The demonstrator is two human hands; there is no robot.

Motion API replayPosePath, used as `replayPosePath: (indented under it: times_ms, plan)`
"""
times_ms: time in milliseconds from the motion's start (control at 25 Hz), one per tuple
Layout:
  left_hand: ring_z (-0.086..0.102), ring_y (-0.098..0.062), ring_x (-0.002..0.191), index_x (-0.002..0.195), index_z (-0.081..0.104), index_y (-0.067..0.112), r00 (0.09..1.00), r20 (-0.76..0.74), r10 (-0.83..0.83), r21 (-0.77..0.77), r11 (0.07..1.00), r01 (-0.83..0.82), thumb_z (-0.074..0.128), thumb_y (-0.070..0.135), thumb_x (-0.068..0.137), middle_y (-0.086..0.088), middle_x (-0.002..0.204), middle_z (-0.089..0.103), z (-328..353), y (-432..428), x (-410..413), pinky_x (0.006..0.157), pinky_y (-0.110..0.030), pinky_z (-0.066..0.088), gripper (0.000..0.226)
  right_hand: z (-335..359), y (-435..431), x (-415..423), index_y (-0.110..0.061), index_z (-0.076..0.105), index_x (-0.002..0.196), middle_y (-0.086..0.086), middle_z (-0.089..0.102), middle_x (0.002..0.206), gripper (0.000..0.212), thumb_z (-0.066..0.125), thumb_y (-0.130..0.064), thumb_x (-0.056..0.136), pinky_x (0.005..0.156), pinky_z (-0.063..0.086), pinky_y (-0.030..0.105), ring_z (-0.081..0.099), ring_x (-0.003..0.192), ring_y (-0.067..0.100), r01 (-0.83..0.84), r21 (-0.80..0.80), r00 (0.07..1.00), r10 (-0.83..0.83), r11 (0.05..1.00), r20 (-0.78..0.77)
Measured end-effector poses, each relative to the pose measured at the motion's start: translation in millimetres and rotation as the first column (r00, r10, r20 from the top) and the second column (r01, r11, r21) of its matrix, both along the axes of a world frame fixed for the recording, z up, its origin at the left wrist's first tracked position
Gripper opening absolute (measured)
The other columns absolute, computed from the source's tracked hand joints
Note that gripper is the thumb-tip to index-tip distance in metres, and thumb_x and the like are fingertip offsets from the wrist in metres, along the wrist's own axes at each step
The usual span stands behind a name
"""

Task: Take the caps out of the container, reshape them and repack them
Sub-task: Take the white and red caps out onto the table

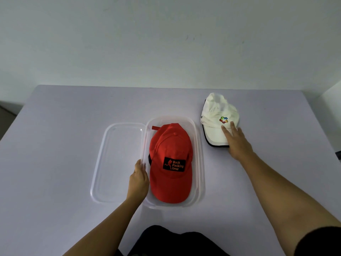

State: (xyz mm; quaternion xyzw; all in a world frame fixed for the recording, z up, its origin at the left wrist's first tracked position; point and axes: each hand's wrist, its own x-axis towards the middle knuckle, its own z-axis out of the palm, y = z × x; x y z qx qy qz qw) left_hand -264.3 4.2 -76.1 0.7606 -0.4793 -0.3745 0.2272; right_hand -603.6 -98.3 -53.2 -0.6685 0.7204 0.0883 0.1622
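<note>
The left hand point(139, 175) grips the left rim of the clear container point(200, 163) holding 1 red cap point(170, 163). The right hand point(237, 143) lies flat, fingers extended, on the white cap point(217, 115) to the right.

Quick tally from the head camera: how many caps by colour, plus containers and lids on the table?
Red caps: 1, the red cap lying in the container
White caps: 1, the white cap on the table, outside the container
Clear containers: 1
Clear lids: 1, the lid lying beside the container
Total: 4
</note>
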Motion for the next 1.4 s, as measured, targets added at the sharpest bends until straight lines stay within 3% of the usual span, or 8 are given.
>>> replayPosePath:
  times_ms: [120,320,520,880,1120,1240,1320,1400]
  plan:
    - [0.053,-0.036,0.123,0.143,0.030,0.008,1.000,-0.001,0.000,-0.008,1.000,0.000,0.029,0.020,0.103,-0.017,0.135,0.055,0,0,0,0.102,-0.041,0.041,0.043,11,3,23,-0.020,0.001,0.150,0.011,-0.018,0.157,0.091,0.059,-0.002,0.082,0.116,0.023,0.044,-0.004,0.146,0.032,-0.018,0.066,0.997,0.013,0.998,0.072]
    - [0.055,-0.037,0.121,0.143,0.030,0.009,1.000,0.000,0.004,0.011,1.000,-0.004,0.028,0.020,0.102,-0.018,0.134,0.056,2,0,0,0.101,-0.041,0.043,0.042,33,58,119,-0.012,0.050,0.131,0.012,0.044,0.138,0.055,0.054,-0.003,0.077,0.106,0.039,0.043,0.043,0.127,0.027,-0.275,-0.363,0.798,0.422,0.890,0.431]
    - [0.055,-0.038,0.119,0.142,0.031,0.008,1.000,0.006,-0.006,-0.013,1.000,0.006,0.027,0.021,0.103,-0.019,0.133,0.057,5,1,0,0.099,-0.042,0.044,0.042,10,84,157,-0.025,-0.013,0.148,0.009,-0.037,0.151,0.128,0.075,-0.058,0.062,0.113,0.002,0.058,-0.030,0.140,0.031,-0.498,0.196,0.861,0.456,0.845,0.225]
    - [0.053,-0.042,0.121,0.143,0.029,0.009,0.999,-0.042,-0.001,-0.009,1.000,0.000,0.026,0.027,0.103,-0.024,0.133,0.054,9,0,-2,0.101,-0.047,0.042,0.045,28,98,190,-0.016,-0.015,0.148,0.002,-0.039,0.150,0.107,0.066,-0.011,0.078,0.109,0.020,0.066,-0.029,0.135,0.048,-0.461,0.208,0.883,0.424,0.862,0.200]
    - [0.049,-0.042,0.123,0.145,0.027,0.009,0.998,-0.053,-0.018,0.042,0.999,0.020,0.027,0.025,0.102,-0.025,0.137,0.049,12,1,0,0.102,-0.047,0.040,0.046,57,102,166,-0.012,0.004,0.150,0.011,0.000,0.160,0.075,0.034,0.013,0.086,0.116,0.026,0.045,0.005,0.147,0.033,-0.266,-0.171,0.906,0.307,0.949,0.293]
    - [0.041,-0.028,0.130,0.142,0.034,0.006,0.993,-0.030,0.118,-0.187,0.975,-0.122,0.034,0.018,0.100,-0.013,0.143,0.041,35,-1,-5,0.109,-0.040,0.033,0.043,67,106,144,-0.013,0.026,0.147,0.013,0.023,0.156,0.080,0.046,0.021,0.077,0.110,0.037,0.043,0.023,0.143,0.034,-0.127,-0.486,0.877,0.326,0.865,0.352]
    - [0.051,-0.020,0.109,0.123,0.051,0.015,0.925,-0.220,0.309,-0.256,0.897,-0.361,0.033,0.025,0.100,0.001,0.119,0.052,72,-11,-18,0.097,-0.036,0.041,0.030,71,111,132,-0.013,0.035,0.143,0.015,0.034,0.150,0.082,0.051,0.024,0.072,0.107,0.037,0.041,0.032,0.138,0.035,-0.037,-0.657,0.879,0.338,0.753,0.337]
    - [0.058,-0.019,0.085,0.105,0.056,0.019,0.701,-0.624,0.345,0.010,0.901,-0.434,0.030,0.039,0.100,0.003,0.092,0.060,118,-21,-43,0.080,-0.037,0.048,0.034,75,120,122,-0.015,0.036,0.141,0.013,0.036,0.148,0.069,0.048,0.015,0.080,0.108,0.035,0.042,0.033,0.138,0.033,-0.023,-0.772,0.895,0.356,0.636,0.267]
